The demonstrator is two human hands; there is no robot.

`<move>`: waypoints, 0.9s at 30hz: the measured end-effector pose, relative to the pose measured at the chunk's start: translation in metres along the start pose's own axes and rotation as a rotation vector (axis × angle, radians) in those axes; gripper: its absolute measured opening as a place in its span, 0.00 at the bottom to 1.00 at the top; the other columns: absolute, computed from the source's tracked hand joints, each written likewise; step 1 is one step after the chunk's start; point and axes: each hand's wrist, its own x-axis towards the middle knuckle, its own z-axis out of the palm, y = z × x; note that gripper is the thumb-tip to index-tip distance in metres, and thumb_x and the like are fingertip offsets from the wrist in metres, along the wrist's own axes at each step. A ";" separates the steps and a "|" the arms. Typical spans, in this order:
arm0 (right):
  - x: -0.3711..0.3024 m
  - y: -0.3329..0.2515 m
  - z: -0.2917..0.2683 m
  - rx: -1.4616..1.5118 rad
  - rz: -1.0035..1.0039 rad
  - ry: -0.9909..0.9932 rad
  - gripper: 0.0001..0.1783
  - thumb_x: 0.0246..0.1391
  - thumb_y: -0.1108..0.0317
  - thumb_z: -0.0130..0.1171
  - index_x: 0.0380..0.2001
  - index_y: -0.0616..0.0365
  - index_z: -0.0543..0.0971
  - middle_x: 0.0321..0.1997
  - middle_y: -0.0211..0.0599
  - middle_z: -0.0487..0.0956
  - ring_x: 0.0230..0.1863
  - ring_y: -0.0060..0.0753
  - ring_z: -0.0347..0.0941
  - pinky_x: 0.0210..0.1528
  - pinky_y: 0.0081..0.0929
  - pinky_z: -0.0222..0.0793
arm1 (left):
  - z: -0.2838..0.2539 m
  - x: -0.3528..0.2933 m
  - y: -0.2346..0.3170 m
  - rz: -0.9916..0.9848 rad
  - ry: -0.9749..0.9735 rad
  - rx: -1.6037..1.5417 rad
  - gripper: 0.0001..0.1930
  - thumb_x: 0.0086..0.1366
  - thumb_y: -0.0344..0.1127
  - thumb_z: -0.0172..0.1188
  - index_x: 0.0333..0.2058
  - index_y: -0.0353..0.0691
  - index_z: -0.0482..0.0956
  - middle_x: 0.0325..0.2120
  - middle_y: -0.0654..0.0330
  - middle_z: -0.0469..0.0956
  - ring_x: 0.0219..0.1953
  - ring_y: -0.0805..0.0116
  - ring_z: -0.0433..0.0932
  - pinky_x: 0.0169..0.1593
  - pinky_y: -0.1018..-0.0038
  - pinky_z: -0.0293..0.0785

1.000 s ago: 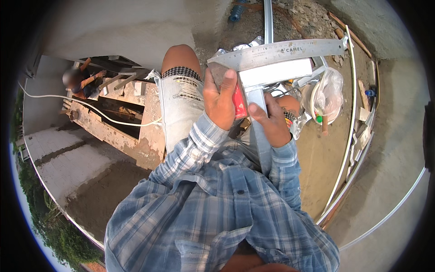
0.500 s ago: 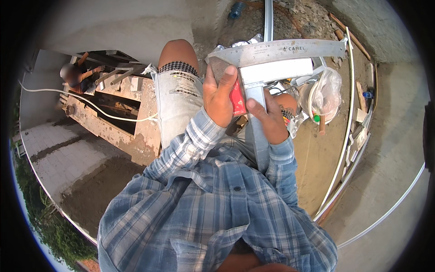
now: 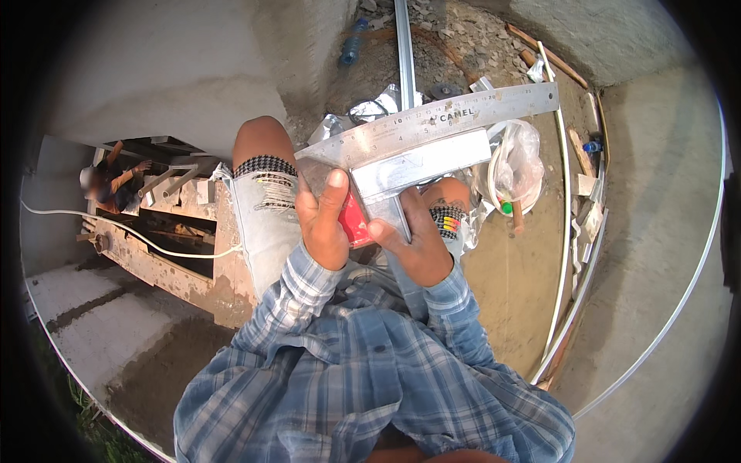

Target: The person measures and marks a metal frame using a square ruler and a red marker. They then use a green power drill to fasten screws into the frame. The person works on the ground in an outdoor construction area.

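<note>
My left hand (image 3: 326, 225) is closed around the red-handled steel square (image 3: 355, 219), thumb up along the stock. The square's ruled blade (image 3: 505, 103) reaches out to the right, rising slightly. Against its near edge lies a shiny metal channel (image 3: 423, 160) with a short flat face and a leg that runs back toward my body. My right hand (image 3: 423, 245) grips that leg, with the thumb on top and the fingers partly hidden beneath. Both pieces are held above my lap, between my knees.
A white bucket (image 3: 494, 176) with a clear plastic bag stands beyond my right knee. A long metal stud (image 3: 404, 58) lies ahead near rubble and a blue bottle (image 3: 351, 42). At left, another person (image 3: 116, 185) is by a wooden frame (image 3: 158, 262) over an opening.
The square and channel have shifted left and lower in view and tilted, with the blade's right end higher. The background has shifted too. Both hands keep their hold.
</note>
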 end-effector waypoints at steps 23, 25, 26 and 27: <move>0.011 0.009 0.000 0.793 0.367 0.280 0.41 0.54 0.25 0.29 0.26 0.56 0.69 0.33 0.34 0.70 0.39 0.34 0.63 0.47 0.29 0.59 | -0.012 -0.004 -0.008 -0.025 0.050 -0.043 0.22 0.66 0.41 0.53 0.53 0.34 0.62 0.43 0.54 0.73 0.43 0.67 0.76 0.46 0.73 0.73; 0.014 0.005 -0.002 0.837 0.361 0.290 0.40 0.55 0.26 0.31 0.29 0.56 0.69 0.32 0.35 0.70 0.38 0.33 0.64 0.46 0.30 0.60 | -0.007 -0.003 -0.010 -0.011 0.051 -0.055 0.23 0.66 0.41 0.53 0.53 0.34 0.62 0.43 0.54 0.72 0.44 0.67 0.75 0.46 0.73 0.73; 0.015 0.000 -0.001 0.825 0.289 0.320 0.38 0.56 0.28 0.33 0.35 0.55 0.69 0.33 0.35 0.71 0.37 0.31 0.64 0.46 0.31 0.60 | -0.007 -0.003 -0.010 -0.001 0.060 -0.057 0.23 0.66 0.41 0.53 0.53 0.34 0.62 0.43 0.54 0.72 0.44 0.66 0.75 0.47 0.73 0.73; 0.017 -0.006 -0.001 0.811 0.213 0.350 0.36 0.57 0.30 0.35 0.42 0.54 0.69 0.33 0.35 0.72 0.36 0.29 0.64 0.46 0.33 0.60 | -0.006 -0.003 -0.011 0.011 0.043 -0.041 0.23 0.66 0.41 0.53 0.53 0.34 0.62 0.44 0.54 0.72 0.44 0.66 0.75 0.47 0.73 0.73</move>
